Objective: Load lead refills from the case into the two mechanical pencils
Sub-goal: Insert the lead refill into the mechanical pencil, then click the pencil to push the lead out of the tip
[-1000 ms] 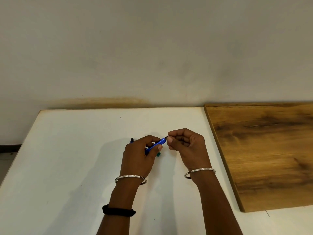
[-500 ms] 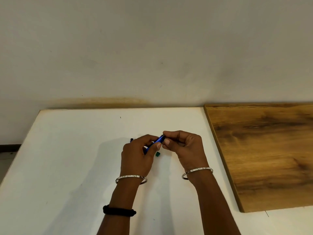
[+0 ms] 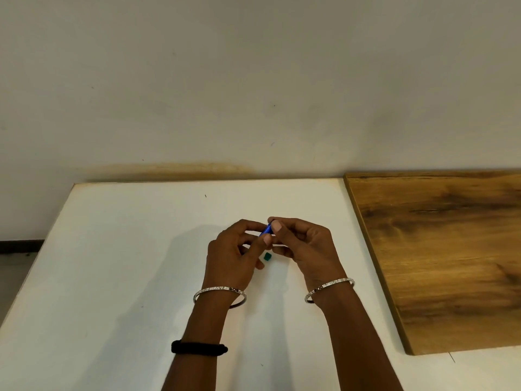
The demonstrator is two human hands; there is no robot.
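Note:
My left hand holds a blue mechanical pencil above the white table; only a short stretch of its barrel shows between my fingers. My right hand meets it from the right, thumb and forefinger pinched at the pencil's upper end. I cannot tell whether a lead or a cap sits in that pinch. A small green piece lies on the table just under the two hands. The second pencil and the lead case are hidden by my hands or out of sight.
A brown wooden board lies on the table to the right of my hands. A plain wall rises behind the table's far edge. The table's left edge drops to a grey floor.
My right hand has moved left and closed onto the pencil's end. The hands have drawn together and hide most of the blue barrel and the dark tip that showed left of my left hand.

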